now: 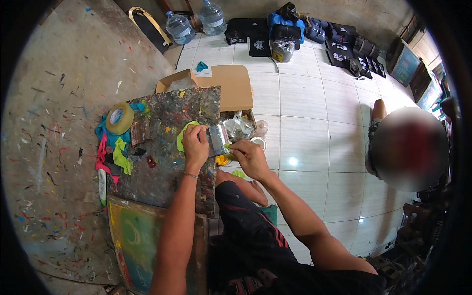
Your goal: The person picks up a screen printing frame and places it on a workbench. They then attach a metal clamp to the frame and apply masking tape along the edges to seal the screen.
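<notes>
Over the right edge of a paint-stained board (169, 110), I have a flat, clear, silvery plastic piece (219, 139) between my hands. The fingers of my left hand (195, 143) are closed at its left edge. Beside that hand a lime-green cloth scrap (181, 139) shows on the board, partly covered. My right hand (250, 156) pinches a small lime-green scrap (227, 146) at the plastic's right edge. Whether that scrap lies inside the plastic or against it, I cannot tell.
A tape roll (119, 118) and coloured cloth scraps (121, 156) lie at the board's left. Beyond stands an open cardboard box (236, 86). A framed printing screen (142, 241) leans nearby. Bags (285, 29) and water bottles (212, 18) line the wall. Another person (410, 147) is at right.
</notes>
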Demonstrator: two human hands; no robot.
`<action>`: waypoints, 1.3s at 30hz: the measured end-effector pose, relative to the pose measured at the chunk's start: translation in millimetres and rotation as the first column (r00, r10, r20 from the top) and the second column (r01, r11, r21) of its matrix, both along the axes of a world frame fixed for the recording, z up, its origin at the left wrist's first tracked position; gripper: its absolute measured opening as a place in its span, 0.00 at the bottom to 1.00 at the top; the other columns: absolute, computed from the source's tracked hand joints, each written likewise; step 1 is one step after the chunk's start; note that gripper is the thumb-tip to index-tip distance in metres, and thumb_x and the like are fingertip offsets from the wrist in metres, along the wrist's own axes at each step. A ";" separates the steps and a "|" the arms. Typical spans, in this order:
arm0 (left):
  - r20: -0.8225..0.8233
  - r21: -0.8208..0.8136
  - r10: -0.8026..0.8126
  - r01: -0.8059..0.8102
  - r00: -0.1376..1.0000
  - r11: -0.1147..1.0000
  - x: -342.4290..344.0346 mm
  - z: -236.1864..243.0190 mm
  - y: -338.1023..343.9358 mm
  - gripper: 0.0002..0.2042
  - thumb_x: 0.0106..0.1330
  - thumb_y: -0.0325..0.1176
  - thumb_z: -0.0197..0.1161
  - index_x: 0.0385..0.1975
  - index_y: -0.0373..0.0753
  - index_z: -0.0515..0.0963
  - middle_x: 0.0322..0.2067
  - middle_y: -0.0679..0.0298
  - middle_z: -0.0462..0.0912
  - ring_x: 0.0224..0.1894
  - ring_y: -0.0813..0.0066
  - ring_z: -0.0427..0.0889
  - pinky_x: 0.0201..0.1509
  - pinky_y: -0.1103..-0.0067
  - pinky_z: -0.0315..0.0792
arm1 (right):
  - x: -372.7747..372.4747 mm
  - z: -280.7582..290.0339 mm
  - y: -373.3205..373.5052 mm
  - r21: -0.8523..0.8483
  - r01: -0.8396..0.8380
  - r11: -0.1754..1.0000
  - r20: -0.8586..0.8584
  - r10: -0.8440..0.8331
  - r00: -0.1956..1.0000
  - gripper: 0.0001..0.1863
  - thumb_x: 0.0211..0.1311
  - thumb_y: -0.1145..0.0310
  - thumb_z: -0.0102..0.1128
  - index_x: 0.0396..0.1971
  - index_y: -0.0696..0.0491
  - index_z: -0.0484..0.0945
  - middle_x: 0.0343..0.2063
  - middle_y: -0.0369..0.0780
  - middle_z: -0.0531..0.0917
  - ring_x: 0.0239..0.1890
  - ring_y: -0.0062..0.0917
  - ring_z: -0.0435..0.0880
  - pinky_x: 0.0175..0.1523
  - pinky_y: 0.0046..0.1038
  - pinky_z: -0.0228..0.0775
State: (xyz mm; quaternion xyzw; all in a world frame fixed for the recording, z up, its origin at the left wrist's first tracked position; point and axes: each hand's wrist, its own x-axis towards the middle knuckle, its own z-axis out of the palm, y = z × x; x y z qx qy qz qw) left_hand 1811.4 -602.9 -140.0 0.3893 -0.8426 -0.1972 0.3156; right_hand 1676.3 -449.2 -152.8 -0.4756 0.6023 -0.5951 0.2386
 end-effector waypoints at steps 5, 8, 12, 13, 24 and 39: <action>-0.002 0.050 -0.023 0.023 1.000 0.999 0.3 3.1 -1.2 0.07 0.69 0.28 0.57 0.35 0.35 0.82 0.35 0.55 0.79 0.42 0.53 0.78 0.47 0.62 0.71 | -21.6 -1.1 -53.5 0.011 0.077 0.997 -0.108 -0.075 0.991 0.08 0.60 0.75 0.61 0.37 0.60 0.85 0.30 0.49 0.84 0.31 0.41 0.84 0.38 0.36 0.75; -0.006 0.077 -0.003 0.004 1.000 0.997 -0.2 5.3 0.5 0.07 0.69 0.28 0.57 0.36 0.35 0.82 0.35 0.55 0.78 0.42 0.53 0.78 0.48 0.62 0.71 | -21.6 -0.6 -63.0 -0.024 0.081 0.996 -0.108 -0.083 0.991 0.09 0.60 0.74 0.60 0.37 0.60 0.85 0.29 0.49 0.83 0.31 0.43 0.84 0.38 0.38 0.74; -0.008 0.063 0.016 -0.016 1.000 0.998 -1.2 4.5 2.5 0.07 0.69 0.28 0.57 0.36 0.35 0.83 0.36 0.55 0.78 0.42 0.53 0.78 0.48 0.62 0.71 | -3.7 4.0 -22.3 -0.015 0.042 0.999 -0.156 -0.044 0.987 0.09 0.58 0.77 0.60 0.37 0.60 0.85 0.29 0.49 0.82 0.31 0.42 0.83 0.37 0.38 0.74; -0.009 0.062 0.024 -0.023 1.000 0.998 -1.2 3.9 2.5 0.07 0.69 0.28 0.57 0.36 0.35 0.83 0.36 0.55 0.78 0.42 0.52 0.78 0.48 0.62 0.71 | 0.0 5.1 -10.1 -0.004 0.026 1.000 -0.146 -0.026 0.989 0.09 0.58 0.78 0.60 0.37 0.60 0.85 0.28 0.49 0.82 0.31 0.41 0.83 0.37 0.37 0.74; -0.008 0.065 -0.024 0.025 1.000 0.998 1.3 4.5 -0.8 0.08 0.71 0.28 0.57 0.38 0.32 0.83 0.35 0.55 0.79 0.42 0.55 0.80 0.49 0.68 0.72 | -21.7 -0.2 -68.2 -0.073 0.119 0.990 -0.138 -0.128 0.982 0.08 0.59 0.77 0.60 0.36 0.61 0.85 0.31 0.51 0.84 0.31 0.45 0.84 0.38 0.39 0.74; -0.010 0.046 -0.036 0.037 0.999 0.998 0.9 6.5 -0.3 0.08 0.70 0.28 0.57 0.37 0.31 0.82 0.36 0.54 0.80 0.42 0.54 0.80 0.49 0.68 0.72 | -19.8 7.8 -68.1 0.027 0.112 0.993 -0.015 -0.112 0.994 0.09 0.61 0.73 0.60 0.34 0.62 0.85 0.26 0.52 0.83 0.31 0.48 0.83 0.40 0.39 0.76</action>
